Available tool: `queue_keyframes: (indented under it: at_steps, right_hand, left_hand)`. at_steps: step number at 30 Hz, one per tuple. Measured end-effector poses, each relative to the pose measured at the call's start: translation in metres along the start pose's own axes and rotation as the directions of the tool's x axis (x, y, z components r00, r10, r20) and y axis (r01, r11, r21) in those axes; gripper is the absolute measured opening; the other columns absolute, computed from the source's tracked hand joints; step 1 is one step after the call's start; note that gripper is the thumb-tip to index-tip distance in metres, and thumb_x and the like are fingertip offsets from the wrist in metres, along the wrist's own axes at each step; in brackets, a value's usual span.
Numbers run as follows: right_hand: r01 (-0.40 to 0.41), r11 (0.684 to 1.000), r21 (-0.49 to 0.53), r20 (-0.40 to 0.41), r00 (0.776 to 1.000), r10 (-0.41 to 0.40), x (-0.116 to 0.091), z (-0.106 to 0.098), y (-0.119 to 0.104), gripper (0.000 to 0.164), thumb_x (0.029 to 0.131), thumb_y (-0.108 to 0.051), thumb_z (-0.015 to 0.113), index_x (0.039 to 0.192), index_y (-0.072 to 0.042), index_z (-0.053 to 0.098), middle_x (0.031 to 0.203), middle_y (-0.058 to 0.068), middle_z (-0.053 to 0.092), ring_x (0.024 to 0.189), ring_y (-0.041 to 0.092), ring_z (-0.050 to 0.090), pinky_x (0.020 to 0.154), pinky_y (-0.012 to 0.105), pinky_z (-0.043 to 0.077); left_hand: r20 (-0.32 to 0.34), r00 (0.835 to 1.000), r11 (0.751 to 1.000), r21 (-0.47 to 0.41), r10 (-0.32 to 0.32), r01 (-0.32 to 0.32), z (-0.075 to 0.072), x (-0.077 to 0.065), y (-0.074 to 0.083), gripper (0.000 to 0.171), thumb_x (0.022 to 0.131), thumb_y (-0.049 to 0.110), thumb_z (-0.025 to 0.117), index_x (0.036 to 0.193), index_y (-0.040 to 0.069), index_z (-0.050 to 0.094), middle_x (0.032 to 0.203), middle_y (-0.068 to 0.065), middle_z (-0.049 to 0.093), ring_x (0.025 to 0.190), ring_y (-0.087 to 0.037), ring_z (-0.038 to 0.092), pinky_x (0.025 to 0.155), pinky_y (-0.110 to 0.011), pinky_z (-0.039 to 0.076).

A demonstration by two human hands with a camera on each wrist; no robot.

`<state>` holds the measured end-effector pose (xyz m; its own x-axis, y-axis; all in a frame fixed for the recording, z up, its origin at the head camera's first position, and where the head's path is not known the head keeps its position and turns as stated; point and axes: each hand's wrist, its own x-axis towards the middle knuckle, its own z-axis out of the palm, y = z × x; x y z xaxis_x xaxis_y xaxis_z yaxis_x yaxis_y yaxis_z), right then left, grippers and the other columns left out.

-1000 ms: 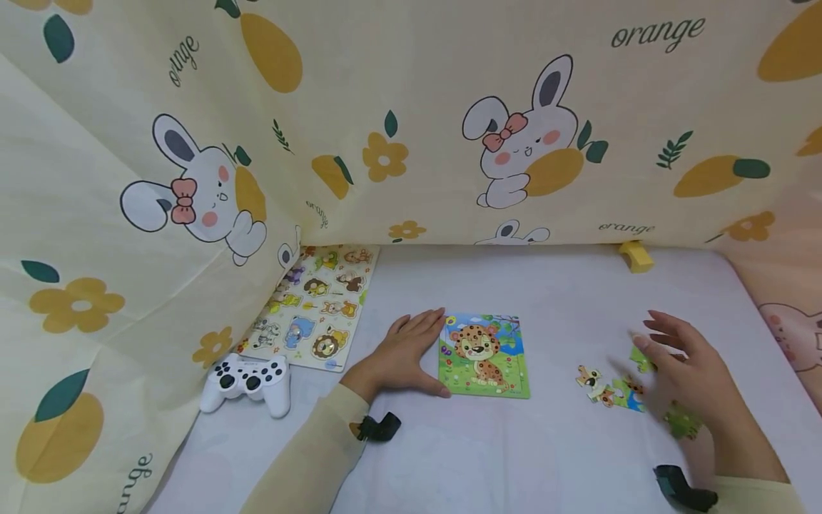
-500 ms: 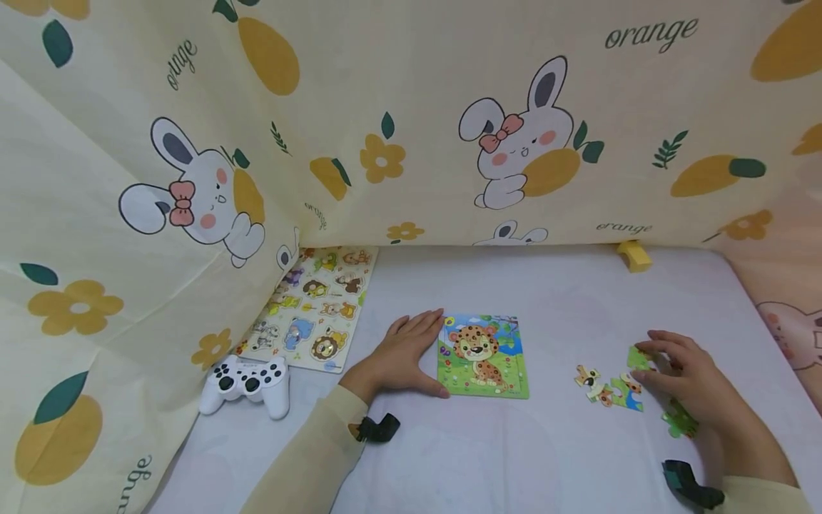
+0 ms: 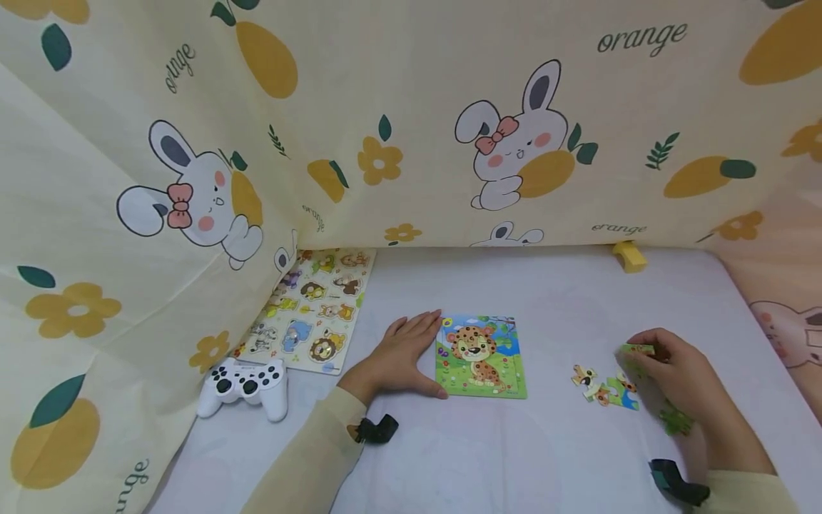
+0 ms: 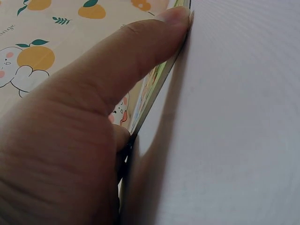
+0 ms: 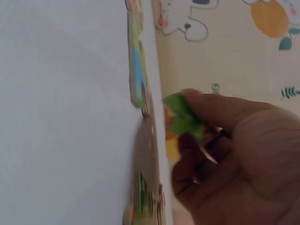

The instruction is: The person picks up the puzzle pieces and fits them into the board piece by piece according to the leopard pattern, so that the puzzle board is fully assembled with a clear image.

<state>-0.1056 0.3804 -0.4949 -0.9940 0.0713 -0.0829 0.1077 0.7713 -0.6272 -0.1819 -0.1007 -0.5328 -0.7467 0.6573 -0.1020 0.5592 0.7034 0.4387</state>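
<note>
The leopard puzzle [image 3: 488,368], a small square picture board, lies flat on the white cloth. My left hand [image 3: 397,358] is spread along its left side, fingertips at the upper corner and thumb [image 4: 136,51] on the lower edge. Between thumb and fingers of my right hand [image 3: 683,375] a green jigsaw piece [image 5: 183,117] is pinched, raised off the table. Several loose jigsaw pieces [image 3: 623,394] lie left of this hand, blue, green and spotted. Another green piece [image 3: 674,419] sits under the palm, partly hidden.
A white game controller [image 3: 244,387] stands at the left beside an animal picture board [image 3: 321,310], partly covered by the printed curtain [image 3: 424,86]. A yellow block [image 3: 631,257] sits at the back right by the curtain's lower edge.
My right hand has come down to the green piece, taken hold of it and lifted it from the cloth. The left hand stays in place at the board.
</note>
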Motion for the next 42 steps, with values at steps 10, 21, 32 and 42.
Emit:
queue_keyframes:
  at_steps: [10, 21, 32, 42]
  right_hand:
    - [0.058, 0.977, 0.206, 0.007, 0.998, -0.061, -0.001, 0.008, -0.036, 0.054, 0.112, -0.037, 0.065, 0.155, -0.004, 0.059, 0.135, 0.016, 0.059, 0.095, 0.021, 0.062, 0.071, 0.028, 0.058]
    - [0.14, 0.909, 0.393, 0.01, 0.988, -0.156, 0.009, 0.033, -0.062, 0.027, 0.109, -0.019, 0.071, 0.126, 0.001, 0.065, 0.106, 0.01, 0.071, 0.091, 0.018, 0.064, 0.074, 0.027, 0.057]
    - [0.078, 0.917, 0.391, 0.089, 0.988, -0.122, 0.012, 0.054, -0.091, 0.04, 0.109, -0.03, 0.071, 0.14, -0.004, 0.071, 0.118, 0.013, 0.071, 0.1, 0.028, 0.062, 0.076, 0.03, 0.056]
    - [0.093, 0.839, 0.535, 0.069, 0.986, -0.153, 0.016, 0.071, -0.105, 0.038, 0.107, -0.007, 0.071, 0.143, 0.0, 0.062, 0.112, 0.019, 0.058, 0.09, 0.024, 0.069, 0.075, 0.031, 0.063]
  left_hand:
    - [0.003, 1.0, 1.0, -0.006, -0.009, 0.009, -0.003, -0.003, 0.003, 0.14, 0.074, 0.081, 0.084, 0.176, 0.012, 0.016, 0.182, 0.004, 0.003, 0.165, -0.012, 0.0, 0.131, -0.047, -0.001]
    - [-0.01, 1.0, 1.0, -0.001, 0.001, -0.001, 0.0, -0.002, 0.003, 0.141, 0.073, 0.082, 0.083, 0.175, 0.011, 0.018, 0.182, 0.002, 0.005, 0.165, -0.014, 0.001, 0.131, -0.048, 0.0]
    - [-0.006, 1.0, 1.0, -0.013, -0.004, 0.004, -0.001, -0.003, 0.004, 0.14, 0.074, 0.082, 0.083, 0.175, 0.011, 0.018, 0.182, 0.003, 0.004, 0.165, -0.014, 0.001, 0.131, -0.048, 0.0]
    - [-0.012, 1.0, 1.0, -0.007, -0.007, 0.006, 0.001, -0.002, 0.004, 0.14, 0.073, 0.082, 0.083, 0.175, 0.01, 0.018, 0.182, 0.003, 0.005, 0.165, -0.015, 0.002, 0.131, -0.048, 0.0]
